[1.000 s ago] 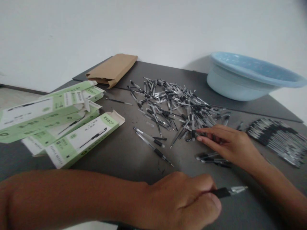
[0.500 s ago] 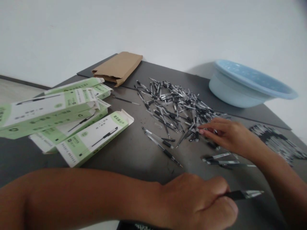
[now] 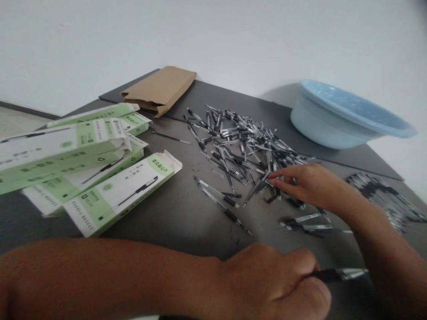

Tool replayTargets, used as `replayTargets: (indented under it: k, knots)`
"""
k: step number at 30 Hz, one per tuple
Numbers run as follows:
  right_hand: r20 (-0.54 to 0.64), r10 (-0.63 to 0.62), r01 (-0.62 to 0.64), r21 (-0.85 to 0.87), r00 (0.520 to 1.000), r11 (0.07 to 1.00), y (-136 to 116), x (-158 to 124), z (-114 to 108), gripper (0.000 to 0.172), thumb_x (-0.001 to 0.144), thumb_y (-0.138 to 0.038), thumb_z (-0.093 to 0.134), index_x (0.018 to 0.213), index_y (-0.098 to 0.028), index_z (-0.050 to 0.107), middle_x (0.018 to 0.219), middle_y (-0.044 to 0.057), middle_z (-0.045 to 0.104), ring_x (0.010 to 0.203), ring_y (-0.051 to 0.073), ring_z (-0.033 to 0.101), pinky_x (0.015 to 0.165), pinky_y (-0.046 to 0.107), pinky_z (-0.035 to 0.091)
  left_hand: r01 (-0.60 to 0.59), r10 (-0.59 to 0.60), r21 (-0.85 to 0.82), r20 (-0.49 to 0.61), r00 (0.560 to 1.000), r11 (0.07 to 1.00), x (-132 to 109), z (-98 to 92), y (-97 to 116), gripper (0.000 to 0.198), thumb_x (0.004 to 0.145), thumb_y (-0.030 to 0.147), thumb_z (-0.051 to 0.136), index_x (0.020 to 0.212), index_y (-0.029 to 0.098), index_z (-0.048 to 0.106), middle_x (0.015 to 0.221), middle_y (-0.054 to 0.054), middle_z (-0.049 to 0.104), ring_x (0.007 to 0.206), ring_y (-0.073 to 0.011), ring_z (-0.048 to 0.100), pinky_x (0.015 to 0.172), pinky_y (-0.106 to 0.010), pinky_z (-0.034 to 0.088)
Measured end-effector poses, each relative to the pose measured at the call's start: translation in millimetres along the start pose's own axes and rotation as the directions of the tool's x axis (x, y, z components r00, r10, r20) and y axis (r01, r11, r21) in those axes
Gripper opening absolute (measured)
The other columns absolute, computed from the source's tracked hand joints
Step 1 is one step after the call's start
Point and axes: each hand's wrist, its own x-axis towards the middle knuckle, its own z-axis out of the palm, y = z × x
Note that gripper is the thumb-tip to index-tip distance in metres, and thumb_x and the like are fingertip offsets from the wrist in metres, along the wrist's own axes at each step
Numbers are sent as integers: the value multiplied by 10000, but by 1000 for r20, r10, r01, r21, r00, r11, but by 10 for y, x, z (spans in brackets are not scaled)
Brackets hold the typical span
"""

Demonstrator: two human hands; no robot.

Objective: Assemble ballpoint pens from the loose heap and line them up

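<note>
Your left hand (image 3: 275, 284) grips a pen (image 3: 328, 275), near; your right hand (image 3: 312, 184) apparently picks at the farther pen pile (image 3: 247, 135), grasp indeterminable; separating one likely requires a fingertip pinch.

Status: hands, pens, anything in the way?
Left hand gripping pen. Right hand at near edge of pile, grip unclear. Loose pens between hands.

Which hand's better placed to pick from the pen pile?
Right, likely: the right hand has its fingers at the pen pile; the left hand grips a black-grip pen, farther back.
</note>
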Motion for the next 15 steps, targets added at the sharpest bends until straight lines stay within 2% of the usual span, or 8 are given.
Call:
replayTargets:
  k: [6, 9, 15]
  knots:
    - [6, -22, 22, -19, 1000, 1000, -24, 45, -20, 306, 1037, -416, 605, 1209, -337, 845, 837, -4, 839, 711, 192, 761, 653, 308, 476, 40, -43, -44, -61, 997, 998, -4, 11, 54, 208, 1088, 394, 454, 938, 257, 408, 643, 54, 472, 558, -143, 517, 492, -261, 305]
    - [-9, -30, 30, -36, 1000, 999, -42, 59, -20, 317, 1040, -409, 594, 1210, -329, 848, 834, 4, 844, 724, 199, 762, 641, 307, 463, 62, -66, -105, -34, 997, 993, -18, -39, 129, 223, 1106, 406, 425, 949, 248, 435, 664, 46, 505, 574, -144, 549, 525, -276, 329]
    - [-14, -4, 3, -35, 1000, 999, -86, 102, -24, 344, 1047, -420, 570, 1146, -275, 866, 814, 32, 834, 723, 215, 735, 651, 323, 447, 42, -50, -110, -68, 996, 993, -11, -112, 248, 236, 1123, 301, 362, 902, 240, 420, 699, 55, 464, 634, -139, 520, 614, -298, 393]
